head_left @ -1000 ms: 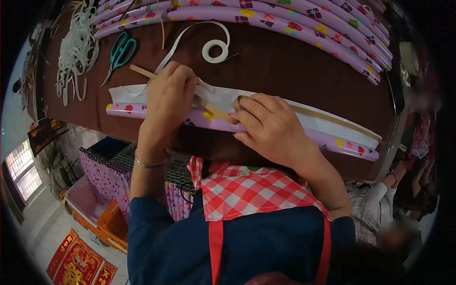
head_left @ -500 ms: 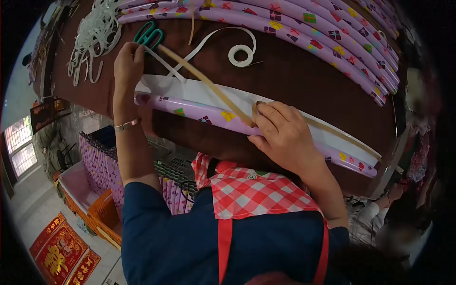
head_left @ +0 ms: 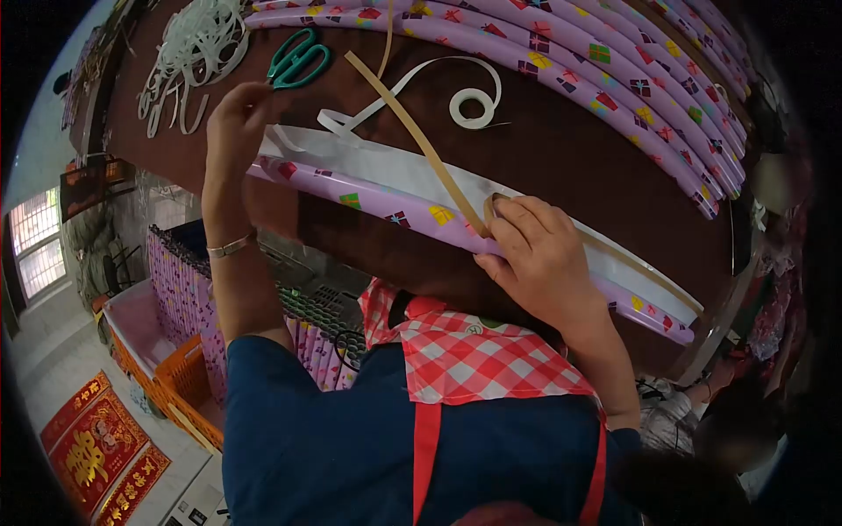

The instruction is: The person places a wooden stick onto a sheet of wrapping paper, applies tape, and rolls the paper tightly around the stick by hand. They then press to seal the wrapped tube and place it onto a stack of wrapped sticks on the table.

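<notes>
My right hand (head_left: pixel 544 250) is closed on a tan strip (head_left: pixel 430 149) and presses on the purple gift-print wrapping paper (head_left: pixel 351 200) at the table's near edge. From my fingers, the strip's loose end rises up and left. More tan strip runs along the paper's white underside (head_left: pixel 403 167) to the right. My left hand (head_left: pixel 237 118) is raised at the paper's left end, fingers curled together, beside green-handled scissors (head_left: pixel 298 60). Whether anything is between those fingers is hidden. A white ribbon (head_left: pixel 421 74) leads from its small roll (head_left: pixel 474 109) to a curled end near the paper.
Several purple printed rolls (head_left: pixel 579 88) lie across the back of the brown table (head_left: pixel 614 180). Tangled white strips (head_left: pixel 197 53) heap at the back left. On the floor at left stands an orange crate (head_left: pixel 189 377). Another person's head (head_left: pixel 745 416) is at lower right.
A white ribbon end that ran from my left hand now lies curled, apart from it. My view has shifted slightly. My right hand keeps its hold on the tan strip.
</notes>
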A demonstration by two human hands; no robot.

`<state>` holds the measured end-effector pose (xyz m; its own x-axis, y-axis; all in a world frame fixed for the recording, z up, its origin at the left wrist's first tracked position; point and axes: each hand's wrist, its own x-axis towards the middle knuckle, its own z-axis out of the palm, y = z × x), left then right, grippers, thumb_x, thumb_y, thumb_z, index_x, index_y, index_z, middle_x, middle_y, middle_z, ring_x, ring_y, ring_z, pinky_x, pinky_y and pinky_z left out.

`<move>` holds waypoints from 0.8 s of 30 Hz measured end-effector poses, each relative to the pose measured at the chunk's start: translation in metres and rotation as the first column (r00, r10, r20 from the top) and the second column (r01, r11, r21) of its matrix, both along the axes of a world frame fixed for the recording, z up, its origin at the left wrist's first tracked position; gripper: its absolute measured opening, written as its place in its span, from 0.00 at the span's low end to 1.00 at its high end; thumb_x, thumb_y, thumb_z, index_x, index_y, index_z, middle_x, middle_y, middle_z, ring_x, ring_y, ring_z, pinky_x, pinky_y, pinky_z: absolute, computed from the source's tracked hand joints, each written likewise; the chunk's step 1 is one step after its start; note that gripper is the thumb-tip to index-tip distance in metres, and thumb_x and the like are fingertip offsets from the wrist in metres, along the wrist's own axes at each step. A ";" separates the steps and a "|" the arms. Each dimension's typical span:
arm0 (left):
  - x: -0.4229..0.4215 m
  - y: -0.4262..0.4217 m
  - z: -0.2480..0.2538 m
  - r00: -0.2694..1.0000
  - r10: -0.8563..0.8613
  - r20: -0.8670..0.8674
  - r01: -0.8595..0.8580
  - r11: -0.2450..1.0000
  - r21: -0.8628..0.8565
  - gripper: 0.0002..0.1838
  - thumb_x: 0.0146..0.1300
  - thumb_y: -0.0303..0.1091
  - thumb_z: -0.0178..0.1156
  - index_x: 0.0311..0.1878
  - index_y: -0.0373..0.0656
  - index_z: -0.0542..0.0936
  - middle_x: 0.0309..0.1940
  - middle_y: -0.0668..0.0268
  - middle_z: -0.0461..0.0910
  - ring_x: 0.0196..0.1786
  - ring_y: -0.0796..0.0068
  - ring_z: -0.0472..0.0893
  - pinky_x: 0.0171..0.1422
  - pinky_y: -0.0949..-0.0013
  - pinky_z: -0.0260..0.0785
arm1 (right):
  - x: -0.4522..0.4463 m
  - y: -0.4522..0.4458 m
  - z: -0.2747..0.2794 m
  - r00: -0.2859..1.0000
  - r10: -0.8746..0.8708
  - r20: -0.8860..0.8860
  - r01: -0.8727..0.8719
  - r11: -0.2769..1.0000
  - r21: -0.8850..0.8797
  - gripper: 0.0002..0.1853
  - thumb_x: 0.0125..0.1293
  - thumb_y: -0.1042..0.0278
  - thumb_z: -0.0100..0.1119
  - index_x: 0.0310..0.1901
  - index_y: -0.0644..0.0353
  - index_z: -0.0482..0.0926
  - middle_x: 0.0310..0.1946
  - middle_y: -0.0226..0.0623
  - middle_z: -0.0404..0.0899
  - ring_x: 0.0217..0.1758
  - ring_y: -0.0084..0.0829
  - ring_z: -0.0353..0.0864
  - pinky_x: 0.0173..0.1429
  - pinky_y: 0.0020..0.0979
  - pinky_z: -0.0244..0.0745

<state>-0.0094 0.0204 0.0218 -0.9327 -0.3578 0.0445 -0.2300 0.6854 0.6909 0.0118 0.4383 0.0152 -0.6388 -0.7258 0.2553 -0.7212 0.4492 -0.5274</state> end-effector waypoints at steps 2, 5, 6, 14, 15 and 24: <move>0.016 0.009 0.010 0.986 -0.134 0.096 0.147 0.980 -0.135 0.10 0.63 0.30 0.65 0.46 0.38 0.85 0.39 0.62 0.83 0.37 0.75 0.80 0.43 0.68 0.73 | 0.000 0.000 -0.002 1.000 -0.004 -0.009 0.004 1.000 -0.005 0.26 0.46 0.65 0.77 0.48 0.64 0.82 0.51 0.42 0.80 0.57 0.43 0.78 0.57 0.43 0.75; 0.021 0.041 0.028 0.895 -0.291 0.337 0.364 0.914 -0.179 0.12 0.56 0.35 0.70 0.40 0.38 0.84 0.37 0.61 0.83 0.36 0.65 0.81 0.42 0.62 0.73 | 0.000 -0.001 -0.001 1.000 -0.007 -0.017 0.007 1.000 -0.011 0.26 0.46 0.65 0.77 0.48 0.64 0.82 0.51 0.42 0.80 0.57 0.43 0.78 0.57 0.43 0.75; 0.020 0.045 0.026 0.896 -0.290 0.336 0.363 0.914 -0.179 0.12 0.56 0.35 0.70 0.40 0.38 0.84 0.37 0.61 0.83 0.36 0.65 0.81 0.42 0.62 0.73 | 0.001 -0.001 -0.001 1.000 -0.008 -0.018 0.007 1.000 -0.015 0.26 0.46 0.65 0.77 0.48 0.64 0.82 0.51 0.42 0.80 0.57 0.43 0.78 0.57 0.43 0.75; -0.048 0.033 0.025 0.950 -0.214 0.226 0.294 0.857 -0.423 0.10 0.63 0.39 0.65 0.37 0.41 0.83 0.26 0.58 0.81 0.29 0.57 0.81 0.36 0.61 0.72 | 0.001 -0.001 -0.001 1.000 0.002 -0.018 -0.002 1.000 -0.004 0.27 0.47 0.64 0.76 0.50 0.65 0.81 0.51 0.42 0.80 0.57 0.43 0.77 0.57 0.42 0.75; -0.069 0.031 0.023 0.951 -0.215 0.224 0.294 0.858 -0.422 0.10 0.63 0.39 0.65 0.37 0.41 0.83 0.26 0.58 0.81 0.29 0.57 0.81 0.36 0.61 0.72 | 0.001 -0.001 -0.001 1.000 -0.001 -0.020 0.001 1.000 -0.011 0.27 0.47 0.64 0.76 0.50 0.65 0.80 0.51 0.42 0.80 0.57 0.43 0.77 0.57 0.42 0.75; -0.124 0.060 0.030 0.848 -0.510 -0.142 0.383 0.777 -0.500 0.07 0.66 0.32 0.64 0.40 0.38 0.82 0.24 0.63 0.79 0.27 0.76 0.75 0.32 0.66 0.68 | 0.001 -0.002 0.004 1.000 -0.007 -0.007 0.008 1.000 0.021 0.26 0.48 0.64 0.76 0.50 0.63 0.80 0.51 0.42 0.79 0.57 0.43 0.77 0.58 0.43 0.75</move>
<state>-0.1329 0.0804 0.0519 -0.9120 0.2144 0.3496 0.3203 0.9048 0.2807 0.0132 0.4368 0.0189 -0.6425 -0.7263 0.2444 -0.7214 0.4657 -0.5126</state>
